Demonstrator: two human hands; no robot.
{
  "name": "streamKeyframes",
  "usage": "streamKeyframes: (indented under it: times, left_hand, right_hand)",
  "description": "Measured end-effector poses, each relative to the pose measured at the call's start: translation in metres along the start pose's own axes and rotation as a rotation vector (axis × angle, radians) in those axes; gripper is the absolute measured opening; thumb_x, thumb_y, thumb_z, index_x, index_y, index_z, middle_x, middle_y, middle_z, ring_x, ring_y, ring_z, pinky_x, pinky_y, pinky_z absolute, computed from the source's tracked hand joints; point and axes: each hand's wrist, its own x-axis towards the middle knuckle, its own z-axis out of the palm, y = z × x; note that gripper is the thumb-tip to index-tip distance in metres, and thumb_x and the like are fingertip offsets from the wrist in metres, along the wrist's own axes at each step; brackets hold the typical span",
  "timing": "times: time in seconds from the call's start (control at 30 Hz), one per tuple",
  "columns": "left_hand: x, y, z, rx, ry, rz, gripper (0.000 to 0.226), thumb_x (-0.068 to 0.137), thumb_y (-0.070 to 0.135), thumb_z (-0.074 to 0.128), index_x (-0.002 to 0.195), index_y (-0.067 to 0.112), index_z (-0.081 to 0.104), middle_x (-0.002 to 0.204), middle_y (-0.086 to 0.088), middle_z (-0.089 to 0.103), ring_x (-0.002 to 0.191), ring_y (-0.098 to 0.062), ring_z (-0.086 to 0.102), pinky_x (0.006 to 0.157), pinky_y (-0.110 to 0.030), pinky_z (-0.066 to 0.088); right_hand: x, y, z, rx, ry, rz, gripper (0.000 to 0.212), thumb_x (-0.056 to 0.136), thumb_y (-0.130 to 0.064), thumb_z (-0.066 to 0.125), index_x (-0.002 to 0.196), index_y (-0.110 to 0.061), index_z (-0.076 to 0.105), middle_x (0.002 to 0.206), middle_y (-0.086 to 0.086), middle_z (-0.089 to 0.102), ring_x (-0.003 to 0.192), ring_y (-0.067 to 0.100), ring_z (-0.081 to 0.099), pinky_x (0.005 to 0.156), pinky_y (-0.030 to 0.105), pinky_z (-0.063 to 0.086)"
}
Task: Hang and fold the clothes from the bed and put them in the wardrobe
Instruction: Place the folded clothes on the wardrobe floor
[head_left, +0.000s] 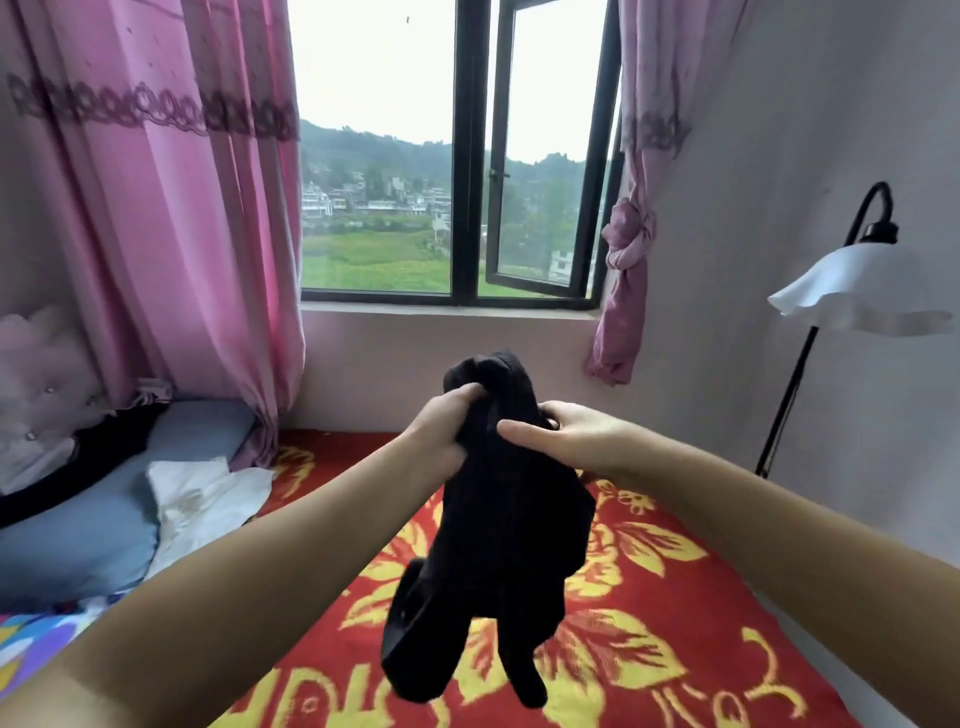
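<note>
Black knit fabric garment (498, 493): my left hand (441, 431) and right hand (566, 436) both grip it, fingers (467, 391) curled, above the red floral bed (649, 597).

Floor lamp (857, 280) crowding right side

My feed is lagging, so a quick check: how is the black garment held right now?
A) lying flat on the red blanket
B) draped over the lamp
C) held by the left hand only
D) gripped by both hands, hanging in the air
D: the left hand and right hand both grip the top of the black garment, which hangs above the red blanket.
</note>
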Motion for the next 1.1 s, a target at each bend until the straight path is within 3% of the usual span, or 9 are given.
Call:
streamKeyframes:
  times: [0.17,0.23,0.43,0.63,0.77,0.83,0.9,1.03,1.1]
  left_hand:
    - [0.003,-0.003,-0.025,0.275,0.027,-0.012,0.006,0.086,0.007,0.058,0.088,0.004,0.062,0.072,-0.011,0.066,0.057,-0.021,0.064,0.053,-0.026,0.053]
    - [0.004,0.004,-0.043,0.517,0.025,0.082,0.008,0.084,0.007,0.060,0.090,0.005,0.065,0.072,-0.006,0.071,0.063,-0.018,0.068,0.059,-0.026,0.054]
    - [0.010,0.031,-0.052,0.932,0.236,0.493,0.032,0.088,0.017,0.062,0.119,0.015,0.053,0.094,-0.003,0.059,0.083,-0.014,0.059,0.073,-0.021,0.046]
    - [-0.034,0.012,0.002,0.774,0.065,0.956,0.041,0.087,0.051,0.053,0.121,0.032,0.039,0.107,0.010,0.053,0.096,0.002,0.054,0.079,-0.011,0.046]
    - [-0.036,0.008,0.005,1.044,-0.112,0.644,0.061,0.082,0.030,0.067,0.136,0.028,0.038,0.112,0.004,0.060,0.102,-0.011,0.058,0.088,-0.027,0.047]
    - [-0.034,0.010,-0.002,1.108,-0.094,0.611,0.020,0.083,0.011,0.057,0.102,0.017,0.062,0.081,0.004,0.061,0.080,-0.016,0.057,0.075,-0.028,0.045]
    - [-0.032,0.014,-0.008,1.008,-0.113,0.589,0.012,0.085,0.007,0.053,0.080,0.012,0.063,0.066,0.005,0.055,0.066,-0.015,0.053,0.067,-0.028,0.042]
    - [-0.044,0.032,-0.006,0.933,-0.574,0.308,0.021,0.093,0.034,0.059,0.108,0.023,0.068,0.098,-0.003,0.070,0.089,-0.014,0.066,0.075,-0.024,0.051]
    - [-0.045,0.036,-0.001,0.901,-0.518,0.372,0.025,0.096,0.030,0.054,0.115,0.016,0.064,0.107,-0.011,0.068,0.098,-0.020,0.066,0.085,-0.034,0.054]
  right_hand:
    - [0.024,0.013,-0.020,-0.178,0.472,-0.054,0.024,0.096,-0.011,0.045,0.095,0.000,0.066,0.093,0.017,0.069,0.087,0.028,0.061,0.074,0.033,0.043]
    - [0.029,0.005,-0.038,0.110,0.482,0.009,0.026,0.098,-0.012,0.043,0.102,0.001,0.066,0.092,0.019,0.068,0.083,0.029,0.064,0.080,0.039,0.052]
    - [0.041,-0.031,-0.054,0.560,0.423,0.080,0.018,0.096,-0.007,0.048,0.087,-0.006,0.063,0.067,0.008,0.060,0.042,0.012,0.057,0.042,0.020,0.050]
    - [0.052,-0.043,-0.044,0.899,0.402,0.103,0.034,0.098,0.006,0.024,0.080,0.002,0.053,0.069,0.013,0.061,0.059,0.019,0.062,0.047,0.028,0.055]
    - [0.050,-0.044,-0.035,0.884,0.424,0.065,0.033,0.095,0.008,0.028,0.075,0.001,0.052,0.059,0.011,0.059,0.041,0.014,0.060,0.037,0.023,0.049]
    - [0.048,-0.044,-0.041,0.812,0.446,0.031,0.031,0.094,0.008,0.032,0.078,-0.004,0.056,0.069,0.010,0.055,0.052,0.016,0.060,0.038,0.022,0.048]
    - [0.044,-0.044,-0.048,0.703,0.452,0.029,0.034,0.094,0.005,0.032,0.082,-0.009,0.060,0.073,0.008,0.054,0.061,0.017,0.056,0.039,0.022,0.049]
    - [0.029,-0.046,-0.067,0.565,0.362,0.064,0.032,0.095,-0.004,0.041,0.088,-0.010,0.071,0.074,0.009,0.055,0.057,0.018,0.052,0.043,0.021,0.048]
    - [0.018,-0.046,-0.080,0.293,0.199,0.023,0.026,0.096,-0.014,0.051,0.094,-0.016,0.076,0.092,0.014,0.066,0.074,0.022,0.063,0.065,0.028,0.057]
